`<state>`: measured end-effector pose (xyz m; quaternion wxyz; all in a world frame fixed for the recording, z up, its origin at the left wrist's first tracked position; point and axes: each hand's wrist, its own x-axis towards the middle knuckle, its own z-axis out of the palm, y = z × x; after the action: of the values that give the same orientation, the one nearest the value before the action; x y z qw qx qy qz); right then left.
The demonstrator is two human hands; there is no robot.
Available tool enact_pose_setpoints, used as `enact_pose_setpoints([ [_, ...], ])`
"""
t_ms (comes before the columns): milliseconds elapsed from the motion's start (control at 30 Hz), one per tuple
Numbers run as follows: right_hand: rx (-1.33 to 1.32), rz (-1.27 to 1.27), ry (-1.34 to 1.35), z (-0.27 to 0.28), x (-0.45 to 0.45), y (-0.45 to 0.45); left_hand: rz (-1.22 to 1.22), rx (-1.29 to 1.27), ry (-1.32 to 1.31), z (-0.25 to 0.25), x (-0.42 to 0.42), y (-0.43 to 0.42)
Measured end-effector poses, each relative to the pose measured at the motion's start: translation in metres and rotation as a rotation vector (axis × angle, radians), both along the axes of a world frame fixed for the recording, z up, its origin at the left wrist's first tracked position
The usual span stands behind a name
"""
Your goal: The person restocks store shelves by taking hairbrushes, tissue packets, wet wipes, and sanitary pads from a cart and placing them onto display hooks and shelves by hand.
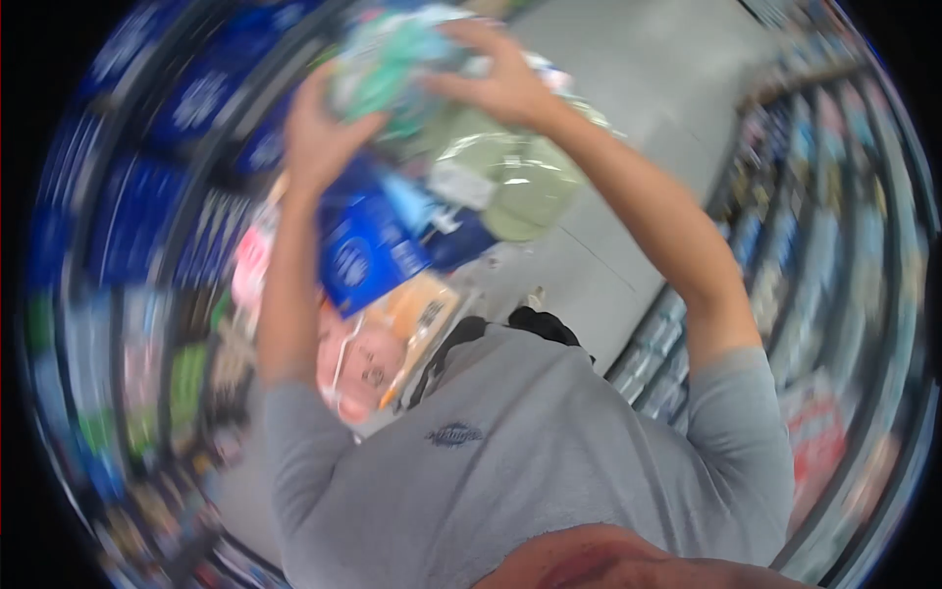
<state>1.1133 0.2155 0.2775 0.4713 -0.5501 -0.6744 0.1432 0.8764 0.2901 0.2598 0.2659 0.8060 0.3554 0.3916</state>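
My left hand (329, 137) and my right hand (500, 79) are raised at the top of the head view, gripping opposite sides of a soft teal-green package (397, 74) in shiny clear plastic. Motion blurs it, and what is inside cannot be made out. Below it lies a pile of packaged goods. A sage-green item (530, 191) in clear wrap is nearest to my right hand. Beneath my left forearm are a bright blue package (363, 255) with a white emblem and a pink packaged item (368, 363) with a small face on it. An orange-yellow packet (422, 304) lies beside them.
Shelves with rows of blue packages (137, 221) stand close on the left. On the right runs another shelf (824, 226) of small packed goods. The grey tiled floor (628, 108) of the aisle lies between them.
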Motion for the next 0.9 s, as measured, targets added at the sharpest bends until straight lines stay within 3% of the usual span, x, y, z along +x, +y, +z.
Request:
enact_pose_setpoints([
  [33, -0.043, 0.011, 0.109, -0.005, 0.005, -0.004, -0.180, -0.208, -0.191, 0.005, 0.007, -0.007],
  [100, -0.128, -0.080, 0.171, 0.002, 0.016, -0.027, -0.267, -0.368, -0.211, 0.011, 0.022, -0.018],
  [200, -0.405, -0.214, 0.473, 0.017, 0.031, -0.079, -0.403, -0.353, -0.078, 0.013, 0.048, -0.028],
  [333, -0.282, -0.317, 0.571, 0.002, 0.055, -0.146, -0.633, -0.294, 0.060, 0.029, 0.100, -0.061],
  [433, -0.430, -0.318, 0.743, 0.012, 0.060, -0.221, -0.826, -0.159, 0.177, 0.038, 0.140, -0.102],
  [567, -0.308, -0.566, 0.888, -0.005, 0.050, -0.325, -1.112, 0.025, 0.238, 0.043, 0.185, -0.173],
  [600, -0.278, -0.628, 0.883, -0.013, 0.041, -0.350, -1.171, 0.180, 0.233, 0.034, 0.193, -0.188],
  [667, -0.154, -0.796, 0.978, -0.026, 0.017, -0.412, -1.375, 0.154, 0.195, 0.027, 0.204, -0.244],
  [800, 0.061, -1.094, 1.110, -0.051, -0.066, -0.542, -1.640, -0.351, 0.149, -0.018, 0.206, -0.366],
  [900, 0.176, -1.346, 1.206, -0.075, -0.147, -0.630, -1.508, -0.891, 0.404, -0.058, 0.181, -0.482],
])
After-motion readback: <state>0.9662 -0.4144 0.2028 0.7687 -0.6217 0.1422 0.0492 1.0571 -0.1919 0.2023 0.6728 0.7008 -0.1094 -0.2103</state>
